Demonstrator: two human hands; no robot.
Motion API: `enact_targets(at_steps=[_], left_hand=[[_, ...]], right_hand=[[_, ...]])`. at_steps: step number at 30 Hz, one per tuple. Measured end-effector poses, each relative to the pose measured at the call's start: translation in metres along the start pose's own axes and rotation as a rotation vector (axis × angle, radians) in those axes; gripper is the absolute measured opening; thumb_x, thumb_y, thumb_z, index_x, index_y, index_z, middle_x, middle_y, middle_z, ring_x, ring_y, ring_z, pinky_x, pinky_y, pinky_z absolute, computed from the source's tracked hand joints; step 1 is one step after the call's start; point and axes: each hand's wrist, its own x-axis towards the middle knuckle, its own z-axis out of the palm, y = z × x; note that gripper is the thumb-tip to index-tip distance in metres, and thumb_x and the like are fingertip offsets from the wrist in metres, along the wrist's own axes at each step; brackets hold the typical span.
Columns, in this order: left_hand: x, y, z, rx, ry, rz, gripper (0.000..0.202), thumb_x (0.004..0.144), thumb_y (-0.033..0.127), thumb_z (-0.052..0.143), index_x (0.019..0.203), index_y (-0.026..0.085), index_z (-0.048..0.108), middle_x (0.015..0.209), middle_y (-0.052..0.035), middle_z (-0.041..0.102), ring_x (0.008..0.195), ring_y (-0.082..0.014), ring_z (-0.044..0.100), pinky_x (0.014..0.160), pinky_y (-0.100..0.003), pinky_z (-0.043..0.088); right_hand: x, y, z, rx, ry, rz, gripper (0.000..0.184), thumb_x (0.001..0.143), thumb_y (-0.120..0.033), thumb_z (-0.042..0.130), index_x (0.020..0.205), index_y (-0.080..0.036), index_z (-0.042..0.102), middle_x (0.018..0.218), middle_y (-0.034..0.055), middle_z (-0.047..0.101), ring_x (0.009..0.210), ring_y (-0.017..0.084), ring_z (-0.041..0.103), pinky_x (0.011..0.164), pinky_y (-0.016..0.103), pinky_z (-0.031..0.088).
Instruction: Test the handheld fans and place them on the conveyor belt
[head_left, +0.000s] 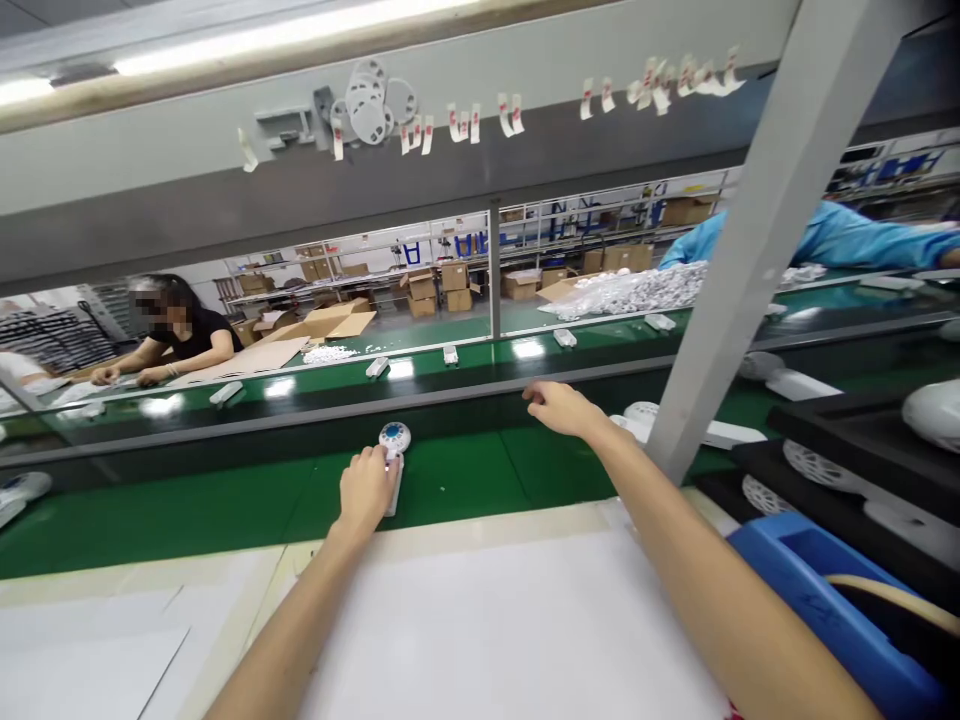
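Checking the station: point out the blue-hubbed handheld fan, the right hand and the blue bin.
blue-hubbed handheld fan (394, 436), head view, point on the blue hub.
right hand (562, 408), head view, point on the back of the hand.
blue bin (806, 590), head view, point on its rim.

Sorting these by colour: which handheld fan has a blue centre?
The fan under the left hand: its round head has a blue hub, while the fans in the black tray look all white.
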Motion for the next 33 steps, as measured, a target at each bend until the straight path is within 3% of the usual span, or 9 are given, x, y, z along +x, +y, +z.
enact_targets(at_steps=[3, 6, 11, 16, 21, 25, 29, 31, 33], left_hand=[[-0.001, 0.000, -0.015, 0.151, -0.097, -0.028, 0.027, 0.095, 0.032, 0.052, 0.109, 0.014, 0.066, 0.111, -0.0174, 0.068, 0.104, -0.0347, 0.067, 0.086, -0.044, 0.050], [-0.001, 0.001, -0.028, 0.253, -0.177, -0.050, 0.026, 0.089, 0.031, 0.065, 0.110, 0.015, 0.066, 0.109, -0.0119, 0.070, 0.100, -0.0285, 0.068, 0.086, -0.044, 0.053], [-0.003, 0.002, -0.041, 0.326, -0.225, -0.093, 0.027, 0.092, 0.032, 0.063, 0.113, 0.014, 0.064, 0.112, -0.0096, 0.068, 0.100, -0.0227, 0.067, 0.088, -0.043, 0.054], [-0.007, 0.004, -0.057, 0.294, -0.228, -0.099, 0.027, 0.088, 0.035, 0.061, 0.107, 0.016, 0.067, 0.110, -0.0166, 0.070, 0.102, -0.0332, 0.069, 0.082, -0.043, 0.052], [-0.010, 0.006, -0.069, 0.217, -0.203, -0.093, 0.036, 0.089, 0.042, 0.053, 0.111, 0.019, 0.068, 0.111, -0.0206, 0.071, 0.104, -0.0416, 0.067, 0.082, -0.048, 0.050], [-0.011, 0.011, -0.076, 0.107, -0.181, -0.078, 0.042, 0.088, 0.040, 0.054, 0.120, 0.016, 0.066, 0.115, -0.0241, 0.070, 0.105, -0.0455, 0.066, 0.085, -0.054, 0.048], [-0.023, 0.031, -0.083, -0.129, -0.184, 0.102, 0.038, 0.094, 0.039, 0.049, 0.124, 0.021, 0.064, 0.118, -0.0126, 0.072, 0.106, -0.0313, 0.068, 0.093, -0.044, 0.051], [-0.034, 0.046, -0.084, -0.304, -0.222, 0.240, 0.042, 0.094, 0.044, 0.053, 0.130, 0.023, 0.061, 0.127, -0.0086, 0.069, 0.116, -0.0254, 0.065, 0.097, -0.036, 0.051], [-0.047, 0.060, -0.086, -0.571, -0.327, 0.386, 0.056, 0.087, 0.048, 0.066, 0.137, 0.025, 0.055, 0.138, -0.0088, 0.062, 0.126, -0.0253, 0.060, 0.101, -0.034, 0.050]], right_hand=[[0.001, 0.005, 0.001, -0.034, -0.050, 0.043, 0.035, 0.097, -0.033, 0.062, 0.127, -0.016, 0.061, 0.132, 0.0113, 0.061, 0.118, 0.025, 0.060, 0.101, 0.047, 0.049], [0.001, 0.011, 0.003, -0.066, -0.099, 0.089, 0.040, 0.097, -0.033, 0.062, 0.133, -0.018, 0.058, 0.139, 0.0122, 0.056, 0.118, 0.025, 0.060, 0.099, 0.047, 0.051], [0.000, 0.015, 0.006, -0.153, -0.075, 0.213, 0.047, 0.098, -0.038, 0.060, 0.141, -0.019, 0.052, 0.147, 0.0134, 0.047, 0.125, 0.029, 0.055, 0.102, 0.051, 0.048], [-0.002, 0.016, 0.010, -0.241, -0.072, 0.334, 0.047, 0.097, -0.040, 0.061, 0.138, -0.018, 0.054, 0.147, 0.0141, 0.047, 0.130, 0.031, 0.050, 0.105, 0.053, 0.045], [-0.009, 0.017, 0.023, -0.272, -0.117, 0.338, 0.050, 0.095, -0.037, 0.065, 0.139, -0.018, 0.052, 0.139, 0.0125, 0.054, 0.124, 0.030, 0.055, 0.105, 0.054, 0.044], [-0.015, 0.009, 0.018, -0.207, -0.094, 0.260, 0.051, 0.091, -0.028, 0.069, 0.138, -0.017, 0.053, 0.131, 0.0129, 0.061, 0.120, 0.030, 0.059, 0.104, 0.056, 0.045], [-0.025, -0.022, -0.008, 0.004, -0.091, -0.001, 0.071, 0.071, -0.012, 0.080, 0.137, -0.018, 0.056, 0.125, 0.0099, 0.068, 0.115, 0.029, 0.064, 0.099, 0.041, 0.050], [-0.036, -0.049, -0.020, 0.206, -0.123, -0.180, 0.071, 0.072, -0.016, 0.079, 0.138, -0.023, 0.054, 0.123, 0.0033, 0.070, 0.112, 0.023, 0.067, 0.094, 0.031, 0.053], [-0.052, -0.079, -0.028, 0.592, -0.203, -0.373, 0.072, 0.071, -0.022, 0.081, 0.138, -0.021, 0.053, 0.121, 0.0040, 0.071, 0.109, 0.023, 0.069, 0.090, 0.030, 0.056]])
